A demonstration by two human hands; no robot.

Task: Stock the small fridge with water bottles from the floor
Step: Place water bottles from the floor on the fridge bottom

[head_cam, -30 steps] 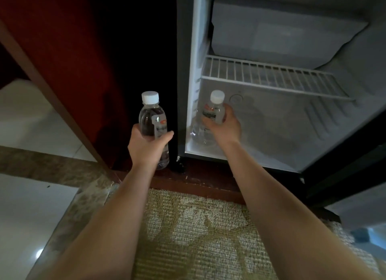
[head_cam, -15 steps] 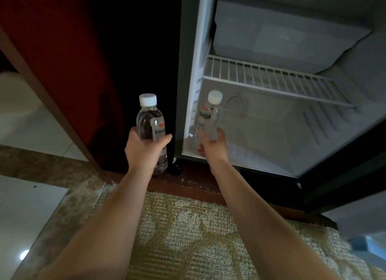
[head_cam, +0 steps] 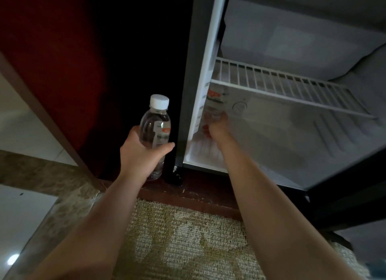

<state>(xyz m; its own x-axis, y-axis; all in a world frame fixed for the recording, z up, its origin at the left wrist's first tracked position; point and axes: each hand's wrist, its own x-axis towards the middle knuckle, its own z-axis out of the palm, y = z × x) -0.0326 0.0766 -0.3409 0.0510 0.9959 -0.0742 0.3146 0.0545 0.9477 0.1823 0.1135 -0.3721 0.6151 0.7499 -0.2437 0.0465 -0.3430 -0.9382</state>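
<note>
1. The person's left hand (head_cam: 144, 154) is held out in front of the dark gap to the left of the small fridge (head_cam: 200, 91), with the arm stretched forward over the patterned carpet (head_cam: 188, 238).
2. Its grip is clamped around the lower body of a clear water bottle (head_cam: 155, 131), thumb on the right side, fingers wrapped behind. The bottle stands upright in the air, white cap on top, label facing the camera.
3. That bottle is outside the fridge, just beside the dark outer edge of the cabinet and above the brown wooden base (head_cam: 188, 194).
4. The right hand (head_cam: 215, 127) reaches into the fridge at its lower left, below the white wire shelf (head_cam: 282, 85).
5. A second water bottle (head_cam: 215, 99) is at the right hand, close against the left inner wall (it is heavily blurred; only the orange-and-dark label and a hint of clear plastic can be made out). Its top lies at about the level of the shelf's front bar.
6. The right grip appears closed on the lower part of this bottle, though the blur makes the fingers hard to separate.
7. Whether that bottle rests on the fridge floor cannot be told.
8. The wire shelf carries nothing visible, and a round dial (head_cam: 239, 107) shows on the back wall beneath it.
9. At the far left lies pale tiled floor (head_cam: 27, 206) with a stone-coloured border.
</note>
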